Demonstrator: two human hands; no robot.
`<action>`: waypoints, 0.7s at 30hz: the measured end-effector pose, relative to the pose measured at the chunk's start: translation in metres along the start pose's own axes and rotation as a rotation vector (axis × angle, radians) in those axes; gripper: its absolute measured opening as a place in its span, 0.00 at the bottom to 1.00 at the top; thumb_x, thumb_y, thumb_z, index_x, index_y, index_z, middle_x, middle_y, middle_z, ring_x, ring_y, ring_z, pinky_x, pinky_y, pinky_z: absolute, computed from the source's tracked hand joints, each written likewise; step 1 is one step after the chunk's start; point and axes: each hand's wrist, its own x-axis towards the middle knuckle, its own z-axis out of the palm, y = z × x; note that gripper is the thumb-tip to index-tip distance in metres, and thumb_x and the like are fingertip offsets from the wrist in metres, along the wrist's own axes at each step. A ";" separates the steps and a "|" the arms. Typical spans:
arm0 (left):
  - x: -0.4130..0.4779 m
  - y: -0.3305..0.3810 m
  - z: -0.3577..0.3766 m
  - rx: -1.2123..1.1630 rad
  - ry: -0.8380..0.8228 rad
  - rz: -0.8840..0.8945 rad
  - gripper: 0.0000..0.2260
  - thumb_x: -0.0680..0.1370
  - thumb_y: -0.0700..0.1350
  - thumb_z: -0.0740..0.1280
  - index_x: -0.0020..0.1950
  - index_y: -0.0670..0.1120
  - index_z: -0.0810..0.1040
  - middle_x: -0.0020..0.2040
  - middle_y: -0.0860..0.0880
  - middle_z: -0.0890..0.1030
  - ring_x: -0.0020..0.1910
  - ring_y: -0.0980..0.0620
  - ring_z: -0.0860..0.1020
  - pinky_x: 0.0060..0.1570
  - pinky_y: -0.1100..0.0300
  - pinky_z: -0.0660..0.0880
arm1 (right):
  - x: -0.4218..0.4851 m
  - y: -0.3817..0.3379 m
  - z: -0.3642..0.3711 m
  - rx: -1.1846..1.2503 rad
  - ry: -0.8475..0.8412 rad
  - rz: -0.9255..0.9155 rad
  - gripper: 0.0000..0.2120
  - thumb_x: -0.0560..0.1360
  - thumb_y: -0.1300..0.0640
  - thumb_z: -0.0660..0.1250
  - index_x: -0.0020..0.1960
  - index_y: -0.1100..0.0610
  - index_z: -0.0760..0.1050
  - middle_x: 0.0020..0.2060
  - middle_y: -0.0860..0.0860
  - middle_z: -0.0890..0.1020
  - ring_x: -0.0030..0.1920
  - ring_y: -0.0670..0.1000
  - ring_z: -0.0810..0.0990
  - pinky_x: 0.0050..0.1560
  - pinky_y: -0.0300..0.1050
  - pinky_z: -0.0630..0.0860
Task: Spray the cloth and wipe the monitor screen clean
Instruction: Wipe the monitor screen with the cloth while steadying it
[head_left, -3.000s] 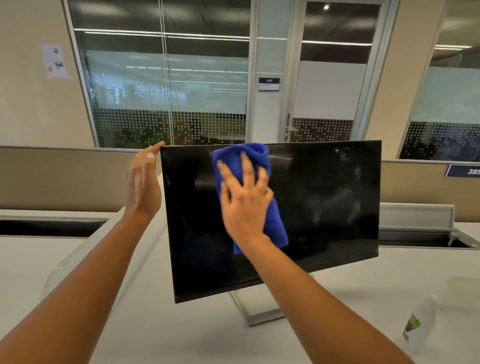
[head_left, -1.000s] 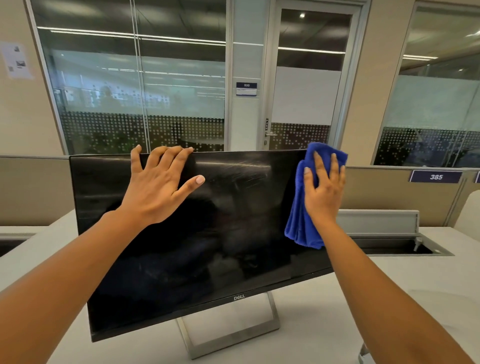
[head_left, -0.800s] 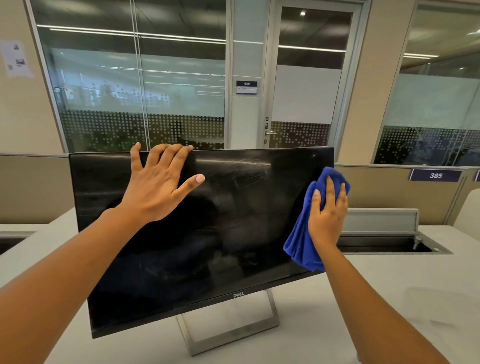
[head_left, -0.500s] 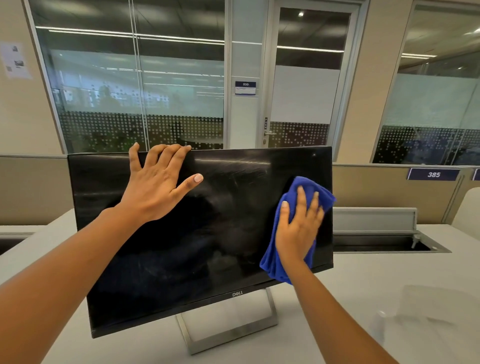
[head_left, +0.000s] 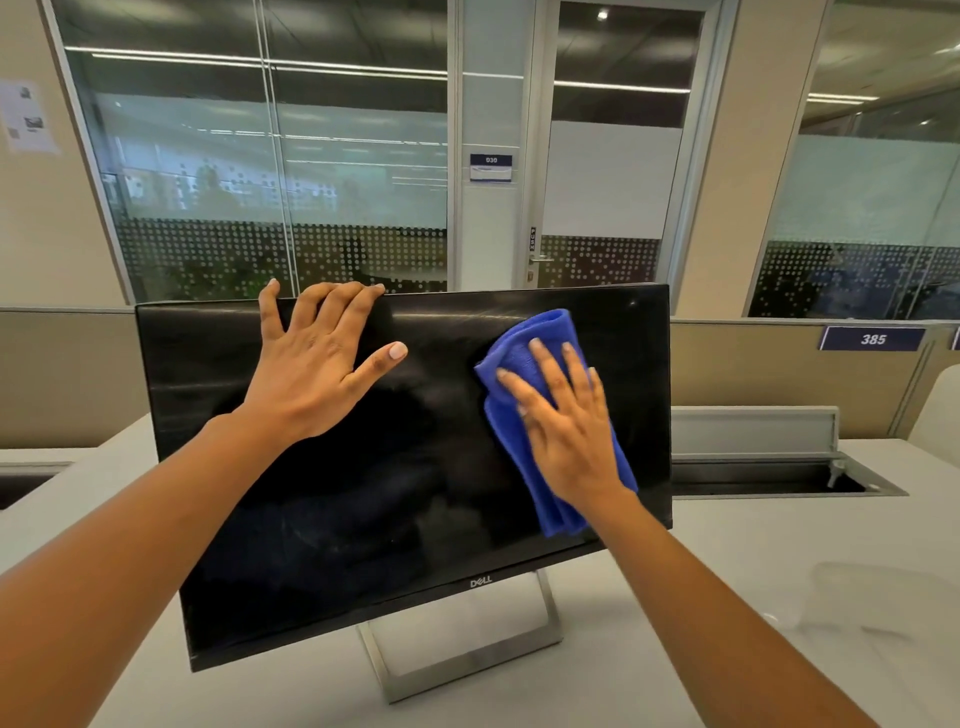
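Observation:
A black monitor (head_left: 363, 509) with a dark, smeared screen stands tilted on a silver frame stand (head_left: 467, 660) on the white desk. My left hand (head_left: 317, 369) lies flat on the upper left part of the screen, fingertips curled over the top edge, holding nothing. My right hand (head_left: 566, 426) presses a folded blue cloth (head_left: 524, 343) flat against the upper right part of the screen, fingers spread. The spray bottle is out of view.
The white desk (head_left: 727, 561) runs around the monitor. A grey cable tray with a raised lid (head_left: 753, 431) sits behind on the right. Beige partitions, one with a "385" sign (head_left: 872, 339), and glass walls with a door lie beyond.
My right hand has slid the cloth from the screen's right edge down, then left and back up onto the upper right area. My left hand has stayed on the top left.

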 end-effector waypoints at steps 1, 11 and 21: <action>0.000 -0.001 0.000 -0.004 0.004 0.002 0.40 0.69 0.70 0.34 0.72 0.50 0.57 0.69 0.50 0.65 0.70 0.51 0.56 0.69 0.44 0.37 | 0.001 0.011 -0.001 0.011 0.015 0.071 0.21 0.77 0.54 0.57 0.70 0.45 0.63 0.72 0.52 0.63 0.73 0.57 0.56 0.69 0.61 0.58; 0.000 0.000 0.001 -0.029 0.010 0.004 0.41 0.68 0.71 0.31 0.72 0.50 0.57 0.69 0.50 0.65 0.70 0.51 0.56 0.69 0.45 0.35 | -0.017 0.048 0.004 0.257 0.222 0.892 0.22 0.80 0.52 0.52 0.73 0.53 0.55 0.74 0.55 0.56 0.74 0.59 0.52 0.73 0.57 0.55; 0.000 0.001 0.000 -0.028 0.000 -0.008 0.43 0.67 0.71 0.30 0.72 0.50 0.56 0.69 0.51 0.64 0.70 0.51 0.55 0.69 0.45 0.35 | 0.021 -0.062 0.003 0.225 0.147 0.586 0.24 0.78 0.45 0.50 0.73 0.48 0.55 0.74 0.53 0.59 0.73 0.60 0.55 0.71 0.57 0.57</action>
